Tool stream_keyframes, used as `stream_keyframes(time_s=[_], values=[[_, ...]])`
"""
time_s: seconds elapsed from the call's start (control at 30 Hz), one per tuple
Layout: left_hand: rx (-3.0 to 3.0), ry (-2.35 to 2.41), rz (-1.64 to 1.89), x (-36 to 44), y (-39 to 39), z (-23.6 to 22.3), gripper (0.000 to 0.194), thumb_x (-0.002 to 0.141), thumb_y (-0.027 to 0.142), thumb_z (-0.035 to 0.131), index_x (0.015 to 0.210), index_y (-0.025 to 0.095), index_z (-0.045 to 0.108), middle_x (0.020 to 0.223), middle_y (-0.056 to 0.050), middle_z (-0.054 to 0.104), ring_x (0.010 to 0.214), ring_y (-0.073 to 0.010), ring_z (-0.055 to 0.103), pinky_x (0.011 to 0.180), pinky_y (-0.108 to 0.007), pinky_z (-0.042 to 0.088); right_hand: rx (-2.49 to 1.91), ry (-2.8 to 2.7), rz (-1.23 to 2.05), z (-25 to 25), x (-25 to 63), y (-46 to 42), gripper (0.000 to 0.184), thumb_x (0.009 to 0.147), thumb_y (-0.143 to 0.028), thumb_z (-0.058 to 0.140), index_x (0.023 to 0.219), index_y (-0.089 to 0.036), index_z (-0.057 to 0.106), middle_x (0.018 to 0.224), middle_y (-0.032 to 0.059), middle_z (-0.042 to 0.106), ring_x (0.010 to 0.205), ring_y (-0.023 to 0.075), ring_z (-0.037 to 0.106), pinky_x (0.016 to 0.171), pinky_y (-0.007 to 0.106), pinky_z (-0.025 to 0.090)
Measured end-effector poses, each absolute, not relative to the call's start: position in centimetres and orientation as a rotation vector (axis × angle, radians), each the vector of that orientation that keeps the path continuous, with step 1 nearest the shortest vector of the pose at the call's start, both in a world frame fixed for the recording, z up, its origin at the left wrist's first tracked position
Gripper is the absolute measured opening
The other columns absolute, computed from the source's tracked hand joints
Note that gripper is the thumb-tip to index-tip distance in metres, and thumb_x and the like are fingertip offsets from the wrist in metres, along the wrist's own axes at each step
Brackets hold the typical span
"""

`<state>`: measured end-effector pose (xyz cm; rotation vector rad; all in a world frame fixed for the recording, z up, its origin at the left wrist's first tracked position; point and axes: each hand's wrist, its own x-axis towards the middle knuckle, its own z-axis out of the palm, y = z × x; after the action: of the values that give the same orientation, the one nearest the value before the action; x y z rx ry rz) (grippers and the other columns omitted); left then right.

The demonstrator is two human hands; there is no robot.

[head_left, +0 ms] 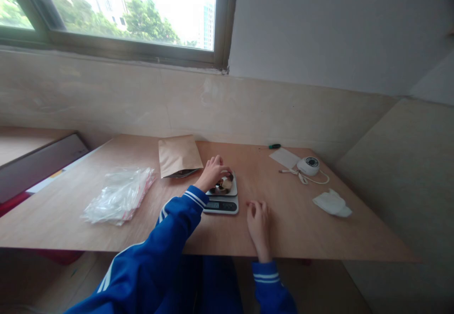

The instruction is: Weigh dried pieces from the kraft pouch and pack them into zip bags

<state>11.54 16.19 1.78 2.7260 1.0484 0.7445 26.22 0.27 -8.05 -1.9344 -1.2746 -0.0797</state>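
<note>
Blue sleeves with white stripes run down both my arms in the head view. My left hand [213, 173] reaches over the small white scale [220, 206], its fingers bent down at the rounded, shiny dark, gold and cream pieces [224, 185] on the weighing plate; I cannot tell whether they grip one. My right hand [258, 222] lies near the scale's right side, fingers loosely curled and narrow, close to the wooden counter [227, 240].

Beyond my left wrist, a brown paper pouch [178, 154] lies flat, its mouth slightly open toward me. Farther left sits a pile of clear plastic bags [118, 196] with red edging. On my right, a white round device [308, 166] with a white cable [321, 182] stands just beside a white card [284, 158]. A green-handled tool [275, 146] lies near the wall [283, 110], and a crumpled white cloth-like piece [332, 203] rests nearer me.
</note>
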Motion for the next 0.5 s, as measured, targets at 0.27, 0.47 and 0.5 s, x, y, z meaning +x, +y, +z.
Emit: stream_keyframes(time_s=[0.27, 0.47, 0.5], values=[[2.674, 1.058, 0.883, 8.9, 15.3, 2.3, 0.024, 0.089, 0.034, 0.052, 0.104, 0.025, 0.068, 0.091, -0.005, 0.05, 0.085, -0.0209, 0.049, 0.08, -0.037, 0.042, -1.938, -1.251, -0.072, -7.7, 26.1, 0.2, 0.027, 0.088, -0.023, 0.041, 0.082, -0.017, 0.067, 0.09, 0.0112, 0.059, 0.087, 0.0248, 0.054, 0.081, 0.037, 0.041], [2.294, 1.265, 1.057, 4.6, 13.9, 1.7, 0.025, 0.091, 0.03, 0.043, 0.094, 0.02, 0.066, 0.093, -0.005, 0.061, 0.084, -0.0179, 0.059, 0.077, -0.031, 0.047, -1.932, -1.266, -0.07, -7.5, 26.0, 0.0, 0.029, 0.089, -0.024, 0.039, 0.083, -0.017, 0.066, 0.092, 0.0114, 0.059, 0.087, 0.0248, 0.054, 0.08, 0.037, 0.041], [2.224, 1.355, 1.06, 3.8, 13.7, 1.2, 0.024, 0.09, 0.03, 0.043, 0.093, 0.02, 0.065, 0.095, -0.005, 0.063, 0.086, -0.018, 0.06, 0.077, -0.03, 0.047, -1.929, -1.267, -0.073, -7.4, 26.0, 0.0, 0.03, 0.089, -0.025, 0.038, 0.082, -0.017, 0.066, 0.091, 0.0114, 0.059, 0.087, 0.0249, 0.054, 0.08, 0.037, 0.041]])
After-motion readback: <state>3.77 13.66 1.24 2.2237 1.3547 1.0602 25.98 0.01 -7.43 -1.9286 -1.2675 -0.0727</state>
